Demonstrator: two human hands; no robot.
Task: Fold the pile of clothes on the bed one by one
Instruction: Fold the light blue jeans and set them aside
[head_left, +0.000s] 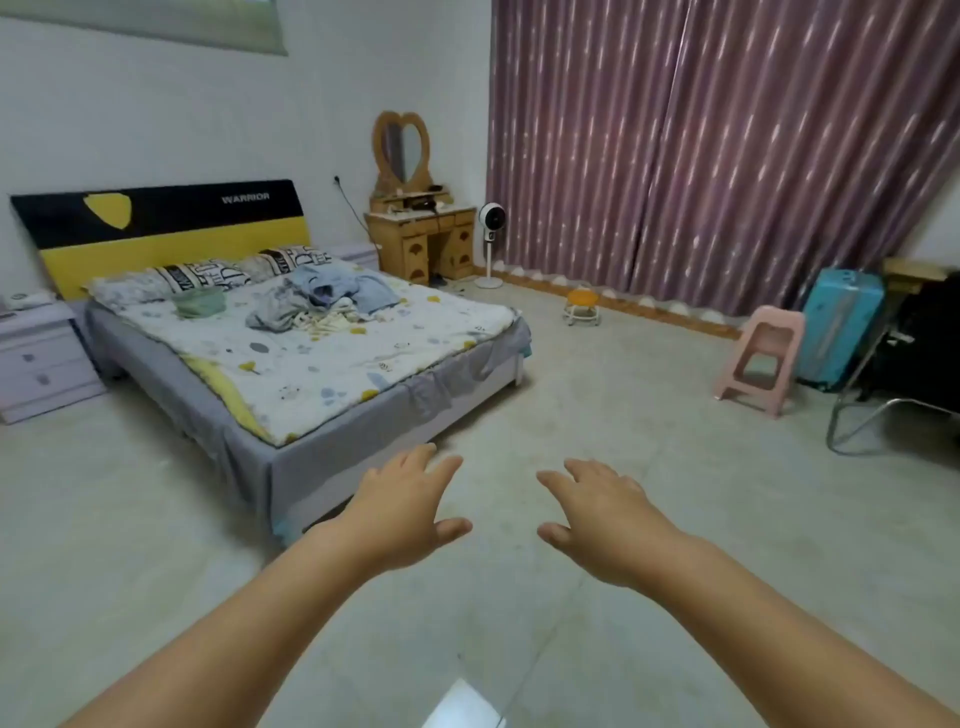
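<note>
Head view is showing a pile of clothes (324, 301) lying crumpled on the bed (311, 364), toward the headboard end and nearer the bed's far side edge. The pile is mixing blue, grey and cream pieces, all bunched and unfolded, with a blue garment spread out at its far side. A green folded piece (200, 303) is sitting apart from the pile, closer to the pillows (208, 275) and the near side edge of the bed.

Both arms are reaching forward over the floor (597, 415), well short of the pile. The left hand (402, 512) is hanging just past the foot corner of the bed, fingers spread and relaxed, holding nothing and touching nothing. The right hand (605, 519) is hovering beside it, apart from it, fingers likewise loose and spread, gripping nothing.

A patterned sheet is covering the bed, with a black and yellow headboard (161, 228) behind the pillows. A nightstand (39, 358) is standing by the near side of the bed, and a wooden dresser (421, 239) with a heart-shaped mirror is standing beyond the far side. A white fan (491, 244) is standing before the purple curtain (701, 156). A pink stool (761, 358) and a blue suitcase (839, 327) are standing well off to the right.
</note>
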